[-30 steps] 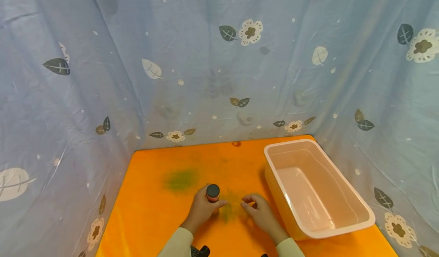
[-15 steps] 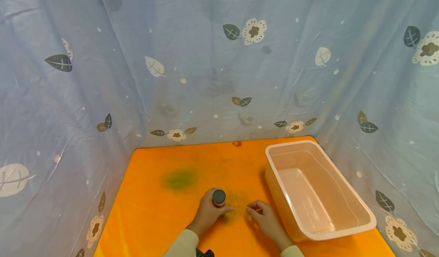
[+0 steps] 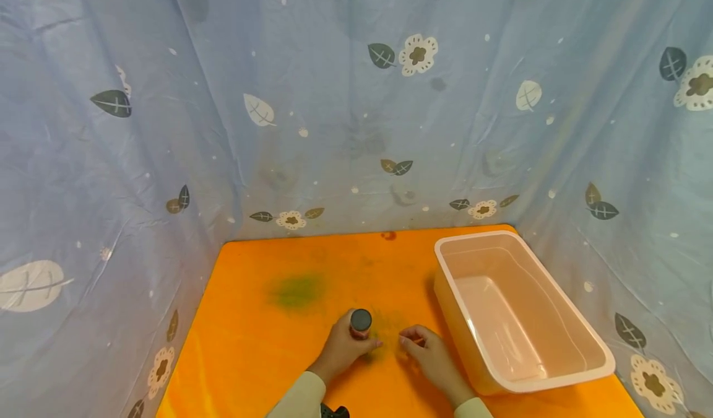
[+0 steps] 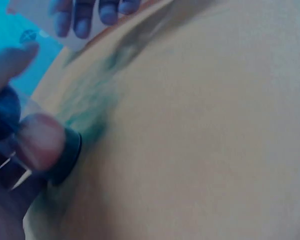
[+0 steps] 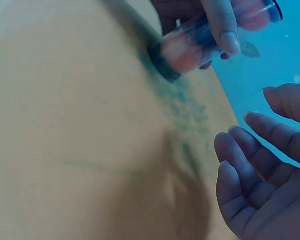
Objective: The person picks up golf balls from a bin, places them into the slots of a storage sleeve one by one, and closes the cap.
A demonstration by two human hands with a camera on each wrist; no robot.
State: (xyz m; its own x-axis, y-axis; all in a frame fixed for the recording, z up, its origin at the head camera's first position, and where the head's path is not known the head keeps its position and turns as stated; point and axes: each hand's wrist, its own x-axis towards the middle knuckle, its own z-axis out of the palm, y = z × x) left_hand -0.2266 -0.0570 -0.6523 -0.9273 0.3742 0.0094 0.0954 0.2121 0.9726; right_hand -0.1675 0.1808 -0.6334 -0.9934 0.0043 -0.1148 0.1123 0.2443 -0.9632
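Note:
My left hand (image 3: 341,347) grips a clear tube (image 5: 182,52) with dark end caps; rounded pinkish and dark contents show through its wall. In the head view the tube stands with its dark cap (image 3: 361,319) upward, just in front of the board's middle. Thumb and fingers wrap its side, and its lower end is close over the green stain in the wrist views. To the right, a short gap away, my right hand (image 3: 434,357) hovers with loosely curled fingers (image 5: 232,187) and holds nothing.
A pale pink plastic tub (image 3: 473,331) stands to the right, close beside my right forearm. The orange tabletop (image 3: 256,343) bears green smudges. Blue patterned curtains (image 3: 334,96) enclose the back and both sides.
My left hand has shifted slightly right and nearer to me with the tube in its grip. The right hand has stayed almost in place. The head view has turned a little.

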